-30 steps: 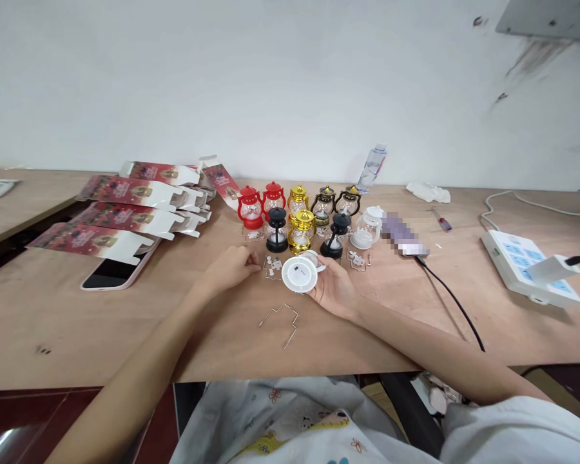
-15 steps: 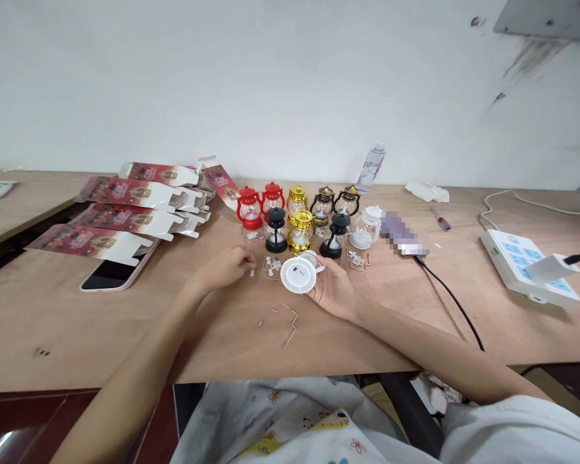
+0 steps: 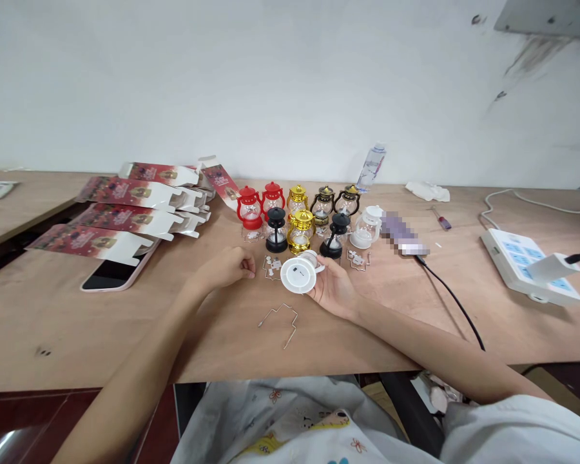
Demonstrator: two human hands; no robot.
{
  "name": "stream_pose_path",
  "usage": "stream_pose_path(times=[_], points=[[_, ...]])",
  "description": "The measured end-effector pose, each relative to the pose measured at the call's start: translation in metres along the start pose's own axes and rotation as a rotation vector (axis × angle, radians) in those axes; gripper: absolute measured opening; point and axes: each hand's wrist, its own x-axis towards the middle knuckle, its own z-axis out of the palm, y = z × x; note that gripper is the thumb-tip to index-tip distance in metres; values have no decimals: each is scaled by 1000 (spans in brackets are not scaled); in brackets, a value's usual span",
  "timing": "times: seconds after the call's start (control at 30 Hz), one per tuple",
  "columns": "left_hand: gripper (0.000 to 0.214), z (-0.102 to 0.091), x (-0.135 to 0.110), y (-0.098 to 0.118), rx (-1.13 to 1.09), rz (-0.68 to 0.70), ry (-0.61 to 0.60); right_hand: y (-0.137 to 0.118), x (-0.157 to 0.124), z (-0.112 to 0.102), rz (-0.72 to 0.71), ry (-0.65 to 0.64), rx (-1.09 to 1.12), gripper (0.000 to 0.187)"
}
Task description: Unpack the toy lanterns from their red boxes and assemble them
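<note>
My right hand (image 3: 337, 288) is closed round a small white lantern (image 3: 298, 276), tipped so that its round underside faces me. My left hand (image 3: 229, 267) rests on the table to the left of it, fingers curled together; whether a small piece sits between the fingertips cannot be seen. Beside those fingertips lie small white parts (image 3: 273, 263) and a bent wire. A bent wire handle (image 3: 283, 308) lies on the table in front of the white lantern. Behind my hands stand several mini lanterns, among them a red lantern (image 3: 249, 209), a gold lantern (image 3: 300, 232) and a black lantern (image 3: 276, 231).
Flattened printed boxes (image 3: 118, 219) overlap a phone (image 3: 113, 274) on the left. Another white lantern (image 3: 366, 229) stands at the right of the group, with a clear bottle (image 3: 371, 169) behind. Farther right are a screwdriver (image 3: 441, 219) and a white power strip (image 3: 526, 264) with cables.
The small white piece by my left fingertips no longer shows, and the fingers have curled in slightly. My right hand and the white lantern stay in place.
</note>
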Motion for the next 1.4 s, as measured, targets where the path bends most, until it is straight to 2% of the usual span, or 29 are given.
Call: stream_pose_path(times=[0.23, 0.43, 0.67, 1.03, 1.4], points=[[12, -2, -2, 1, 47, -45, 41, 0, 0, -1, 17, -6, 8, 8], [13, 5, 0, 2, 111, -53, 132, 0, 0, -1, 28, -2, 12, 11], [14, 9, 3, 2, 119, -65, 158, 0, -1, 1, 12, -8, 5, 7], [18, 13, 4, -2, 218, -92, 158, -1, 0, 1, 46, 18, 11, 13], [24, 14, 3, 0, 190, -34, 89, 0, 0, 0, 42, -6, -3, 13]])
